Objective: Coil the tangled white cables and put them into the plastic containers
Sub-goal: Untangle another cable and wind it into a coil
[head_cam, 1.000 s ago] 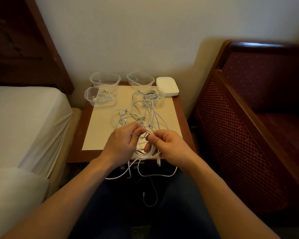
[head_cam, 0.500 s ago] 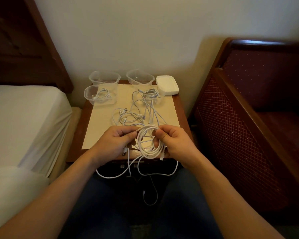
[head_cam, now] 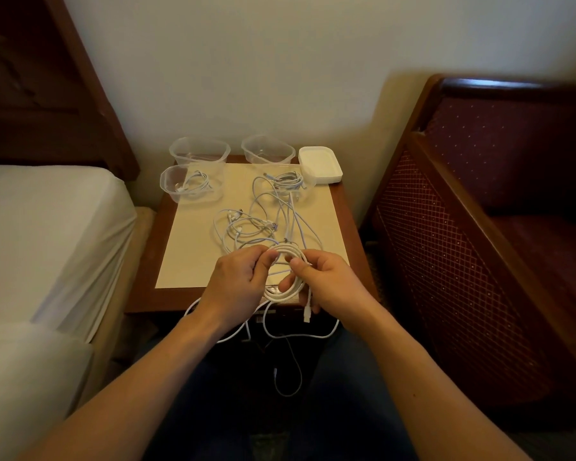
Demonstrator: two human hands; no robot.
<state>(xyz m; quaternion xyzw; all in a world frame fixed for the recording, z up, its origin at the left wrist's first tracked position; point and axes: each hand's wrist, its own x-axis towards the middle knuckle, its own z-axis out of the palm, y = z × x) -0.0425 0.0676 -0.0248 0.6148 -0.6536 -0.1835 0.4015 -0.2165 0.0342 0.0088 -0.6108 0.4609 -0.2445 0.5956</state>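
At lower centre, the thick white cable coil point(head_cam: 285, 274) stands between both hands: left hand point(head_cam: 236, 281) fingers pinch its upper-left rim, right hand point(head_cam: 326, 284) fingers clamp its right side. Clear plastic containers point(head_cam: 198, 153) wait upper left, beyond the tabletop point(head_cam: 187, 261).

Head view, close, downward (single camera)

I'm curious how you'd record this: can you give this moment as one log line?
step: coiling | left hand: grips white cable coil | right hand: grips coil | loose cables: on table | front-left container: holds coiled cable
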